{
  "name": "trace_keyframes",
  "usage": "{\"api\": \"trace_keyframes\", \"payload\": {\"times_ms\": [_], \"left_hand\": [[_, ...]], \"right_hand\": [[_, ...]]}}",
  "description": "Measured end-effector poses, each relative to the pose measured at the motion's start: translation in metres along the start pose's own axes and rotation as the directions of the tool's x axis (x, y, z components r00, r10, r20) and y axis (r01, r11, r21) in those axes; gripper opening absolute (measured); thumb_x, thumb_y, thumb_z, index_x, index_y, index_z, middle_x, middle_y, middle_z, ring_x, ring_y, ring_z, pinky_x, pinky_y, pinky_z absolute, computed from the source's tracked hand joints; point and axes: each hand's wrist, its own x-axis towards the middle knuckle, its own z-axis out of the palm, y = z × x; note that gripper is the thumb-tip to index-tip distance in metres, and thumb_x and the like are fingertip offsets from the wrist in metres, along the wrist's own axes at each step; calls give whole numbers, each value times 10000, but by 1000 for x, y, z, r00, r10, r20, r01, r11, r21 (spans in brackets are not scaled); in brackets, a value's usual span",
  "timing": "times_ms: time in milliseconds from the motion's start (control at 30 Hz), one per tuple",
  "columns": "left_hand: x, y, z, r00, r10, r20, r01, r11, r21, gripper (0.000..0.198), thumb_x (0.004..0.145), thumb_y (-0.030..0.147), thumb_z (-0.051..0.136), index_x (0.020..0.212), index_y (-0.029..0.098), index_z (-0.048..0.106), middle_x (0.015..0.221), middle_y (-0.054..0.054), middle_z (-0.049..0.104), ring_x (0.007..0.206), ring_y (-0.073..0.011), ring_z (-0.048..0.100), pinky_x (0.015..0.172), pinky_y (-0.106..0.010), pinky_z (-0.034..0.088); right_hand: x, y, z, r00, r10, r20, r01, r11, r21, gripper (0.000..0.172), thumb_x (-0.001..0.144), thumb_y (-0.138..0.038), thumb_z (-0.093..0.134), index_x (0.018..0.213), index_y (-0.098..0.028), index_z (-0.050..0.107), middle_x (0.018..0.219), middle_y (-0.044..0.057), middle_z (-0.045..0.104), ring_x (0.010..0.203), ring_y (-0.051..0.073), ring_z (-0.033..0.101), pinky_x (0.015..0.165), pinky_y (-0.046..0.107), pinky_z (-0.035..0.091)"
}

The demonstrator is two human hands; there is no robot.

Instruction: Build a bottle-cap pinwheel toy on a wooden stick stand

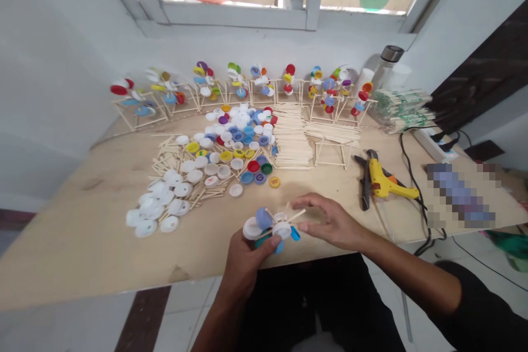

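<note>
My left hand (251, 258) is closed on a small pinwheel of bottle caps and sticks (282, 230) just above the table's front edge. White, lilac, blue and teal caps sit around it, with thin wooden sticks jutting out from the middle. To its right is my right hand (330, 223), thumb and fingers apart and curved toward the wheel. A stick end and a bright blue cap (295, 233) lie close to those fingertips; whether they touch is hard to see. Part of the wheel is hidden behind my left thumb.
Loose bottle caps (225, 155) and wooden sticks (292, 140) cover mid-table. Behind them stand several stick frames (157, 115) bearing cap wheels. A yellow glue gun (383, 181) rests on the right near a power strip (437, 146) and black cable. One bare stick frame (332, 162) stands nearer.
</note>
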Motion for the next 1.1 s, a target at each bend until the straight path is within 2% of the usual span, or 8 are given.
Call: {"api": "trace_keyframes", "payload": {"times_ms": [167, 333, 400, 500, 600, 700, 933, 1100], "left_hand": [[7, -14, -8, 999, 22, -36, -22, 1000, -16, 415, 499, 380, 829, 816, 127, 742, 870, -93, 761, 852, -267, 690, 782, -331, 549], [20, -37, -22, 1000, 17, 0, -17, 999, -29, 504, 463, 386, 849, 880, 123, 744, 915, -110, 760, 886, -285, 693, 815, -354, 552], [22, -44, -25, 999, 29, -18, -29, 998, -50, 542, 455, 402, 851, 905, 121, 739, 936, -117, 757, 904, -297, 692, 823, -370, 552], [24, -47, -26, 999, 47, -17, -48, 996, -73, 556, 459, 408, 848, 922, 124, 733, 966, -120, 753, 929, -301, 688, 835, -372, 548], [24, -45, -25, 997, 53, -48, -57, 995, -87, 525, 450, 381, 855, 893, 129, 729, 955, -112, 755, 913, -287, 690, 823, -357, 548], [22, -41, -22, 996, 52, -70, -59, 993, -104, 491, 447, 344, 860, 868, 129, 727, 935, -106, 757, 888, -273, 690, 817, -355, 543], [18, -34, -13, 992, 91, -86, -104, 981, -163, 408, 462, 299, 859, 816, 142, 729, 841, -56, 752, 810, -209, 672, 797, -314, 524], [15, -33, -11, 988, 118, -96, -132, 978, -160, 405, 464, 302, 857, 811, 142, 726, 806, -49, 745, 786, -203, 665, 779, -313, 519]], "right_hand": [[-31, 24, -47, 966, -65, -250, -24, 940, -340, 321, 877, -361, 576, 1171, -233, 566, 1164, 99, 634, 1116, 246, 580, 965, 432, 447], [-72, 54, -102, 879, -182, -441, -177, 733, -656, 296, 869, -330, 551, 1138, -210, 587, 1110, 114, 659, 1039, 276, 607, 926, 460, 464], [-87, 66, -119, 860, -240, -451, -225, 615, -756, 306, 865, -313, 533, 1136, -184, 593, 1096, 134, 660, 1023, 291, 602, 894, 460, 475], [-101, 81, -134, 876, -261, -405, -266, 438, -858, 333, 849, -258, 506, 1157, -164, 592, 1131, 145, 648, 1019, 299, 594, 872, 452, 469], [-106, 89, -137, 899, -229, -374, -298, 307, -904, 374, 825, -217, 508, 1188, -167, 584, 1181, 143, 629, 1025, 303, 581, 854, 445, 452], [-102, 89, -134, 910, -188, -369, -325, 227, -918, 407, 812, -196, 516, 1215, -182, 570, 1203, 140, 618, 1036, 308, 565, 830, 434, 437], [-89, 91, -135, 916, -178, -360, -332, 170, -928, 407, 776, -174, 519, 1177, -145, 580, 1189, 159, 620, 1031, 323, 550, 805, 438, 421], [-86, 99, -140, 898, -164, -409, -358, 271, -894, 338, 729, -172, 527, 1056, -153, 608, 1104, 145, 649, 992, 309, 576, 803, 424, 416]]}}
